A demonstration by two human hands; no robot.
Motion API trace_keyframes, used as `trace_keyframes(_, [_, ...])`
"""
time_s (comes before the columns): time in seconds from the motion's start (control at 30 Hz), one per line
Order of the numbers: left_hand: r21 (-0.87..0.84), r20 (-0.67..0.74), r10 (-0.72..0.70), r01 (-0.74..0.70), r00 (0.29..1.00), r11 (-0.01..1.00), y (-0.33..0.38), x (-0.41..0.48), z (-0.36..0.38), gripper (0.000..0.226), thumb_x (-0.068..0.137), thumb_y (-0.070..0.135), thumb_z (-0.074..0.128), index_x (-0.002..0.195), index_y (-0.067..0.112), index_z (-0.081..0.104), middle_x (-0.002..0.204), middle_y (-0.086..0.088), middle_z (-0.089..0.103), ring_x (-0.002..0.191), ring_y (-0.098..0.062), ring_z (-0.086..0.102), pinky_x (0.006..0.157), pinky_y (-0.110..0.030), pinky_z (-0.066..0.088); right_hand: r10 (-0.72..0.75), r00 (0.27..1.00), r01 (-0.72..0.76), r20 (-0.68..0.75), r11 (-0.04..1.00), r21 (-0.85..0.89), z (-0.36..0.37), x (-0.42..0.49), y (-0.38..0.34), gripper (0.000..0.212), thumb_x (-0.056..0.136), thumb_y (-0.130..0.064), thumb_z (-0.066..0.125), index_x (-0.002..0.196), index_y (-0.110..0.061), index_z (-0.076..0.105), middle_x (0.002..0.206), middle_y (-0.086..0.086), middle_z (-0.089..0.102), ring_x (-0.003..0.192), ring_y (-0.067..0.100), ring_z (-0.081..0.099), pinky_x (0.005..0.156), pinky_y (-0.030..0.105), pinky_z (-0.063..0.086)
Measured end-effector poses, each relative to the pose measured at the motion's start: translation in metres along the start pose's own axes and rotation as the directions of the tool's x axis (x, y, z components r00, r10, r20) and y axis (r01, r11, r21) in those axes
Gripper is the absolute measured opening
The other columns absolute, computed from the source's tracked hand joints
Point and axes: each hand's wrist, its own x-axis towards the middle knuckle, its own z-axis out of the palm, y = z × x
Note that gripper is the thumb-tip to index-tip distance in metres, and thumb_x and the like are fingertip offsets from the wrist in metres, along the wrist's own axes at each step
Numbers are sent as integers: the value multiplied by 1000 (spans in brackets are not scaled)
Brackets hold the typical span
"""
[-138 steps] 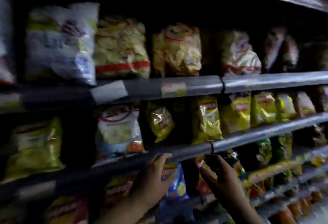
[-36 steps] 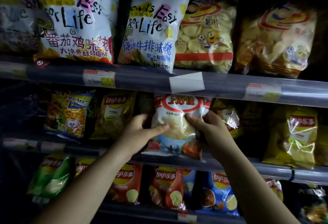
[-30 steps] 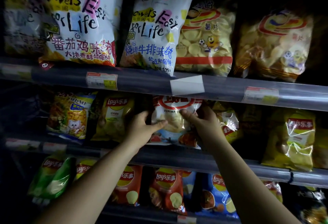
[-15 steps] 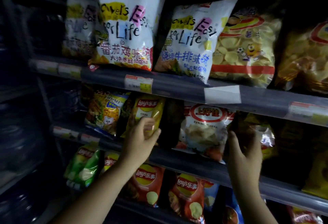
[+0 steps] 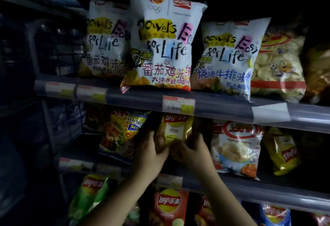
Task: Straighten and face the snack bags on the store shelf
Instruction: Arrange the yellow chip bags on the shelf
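I had both hands on the yellow chip bag (image 5: 174, 132) on the middle shelf (image 5: 250, 188). My left hand (image 5: 149, 156) was cupped round its lower left corner and my right hand (image 5: 193, 151) round its lower right, fingers curled closed on the crinkled foil, so the bag was pinched between the two. It stood near upright with its logo facing out, tucked just under the price tag (image 5: 178, 105) on the rail of the upper shelf (image 5: 223, 107). To its left leaned a noodle snack bag (image 5: 121, 132), and to its right stood a white cracker bag (image 5: 235, 147), with a dark gap on either side of mine.

As I judged it, the job here was only partly done: this bag was being squared up, and others along the row were waiting. The light was poor, so I could not tell how firmly the bag's bottom edge sat on the shelf, since my hands hid it.

The risks seemed plain enough. A puffed bag with so little under it could tip forward off the shelf lip once I let go. Squeezing too hard could crush the chips or crease the front. Pushing it back carelessly might nudge the leaning noodle bag further over. Above, one white bag (image 5: 166, 47) already hung past the rail, and a bump from my wrist could bring it down.
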Motion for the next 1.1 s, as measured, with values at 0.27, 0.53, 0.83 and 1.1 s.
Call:
trace_keyframes(0.27, [-529, 479, -35, 321, 877, 786, -11, -16, -42, 54, 67, 25, 85, 117, 16, 68, 106, -3, 79, 97, -18, 76, 79, -30, 60, 117, 962, -198, 247, 920, 337, -18, -33, -5, 53, 77, -24, 79, 126, -17, 62, 114, 11, 80, 102, 31, 78, 85, 49, 63])
trace_keyframes(0.53, [-540, 544, 32, 320, 839, 778, -34, -41, -62, 89, 45, 52, 94, 125, 29, 63, 122, 2, 74, 117, -20, 68, 101, -45, 53, 109, 936, -236, 334, 899, 369, -22, -57, 6, 46, 82, -7, 74, 127, -8, 62, 114, 18, 79, 102, 36, 77, 77, 43, 65])
trace_keyframes(0.83, [-535, 180, 84, 26, 980, 844, 20, -36, -70, 31, 69, 36, 85, 98, 32, 73, 100, 1, 80, 95, -21, 76, 90, -50, 58, 7, 930, -132, 367, 939, 316, -9, -72, -7, 61, 72, -43, 86, 124, -17, 65, 114, 8, 80, 106, 28, 77, 89, 43, 61])
trace_keyframes(1.1, [-615, 95, -22, 76, 995, 784, 29, -42, -74, 19, 88, 30, 70, 81, 15, 80, 81, -3, 80, 82, -18, 75, 80, -35, 55, -63, 967, -45, 249, 913, 406, -14, -78, -19, 36, 77, -36, 70, 104, -11, 70, 89, 9, 82, 83, 24, 80, 70, 35, 63])
